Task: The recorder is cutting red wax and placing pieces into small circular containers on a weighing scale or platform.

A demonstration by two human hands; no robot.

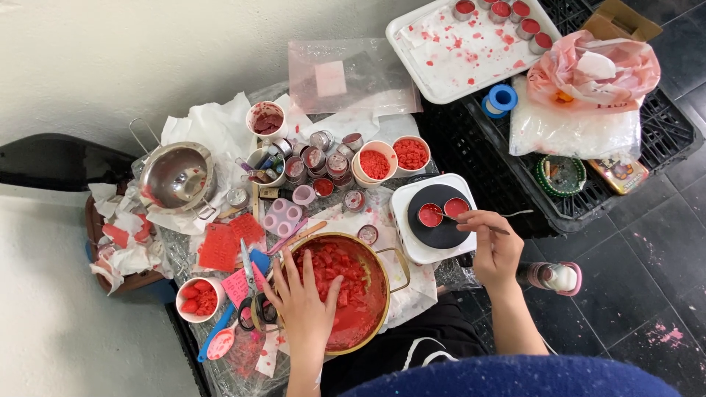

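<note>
Head view: round gold pot (382,290) holds glossy red wax, chunky above, molten below. Left hand (305,309) lies flat on its rim, fingers spread, gripping nothing. Right hand (496,246) pinches thin metal tool (515,214) beside two small red-filled tins (443,211) on black-topped white hotplate (412,250).

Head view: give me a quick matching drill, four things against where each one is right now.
Things:
1. left hand
2. right hand
3. tray
4. steel bowl

Places:
A. far side, holding small red-filled tins
B. on the rim of the gold pot of red chunks
C. by the hot plate, holding a thin stick
D. at the left, on crumpled white paper

Pairs: 1-B, 2-C, 3-A, 4-D
</note>
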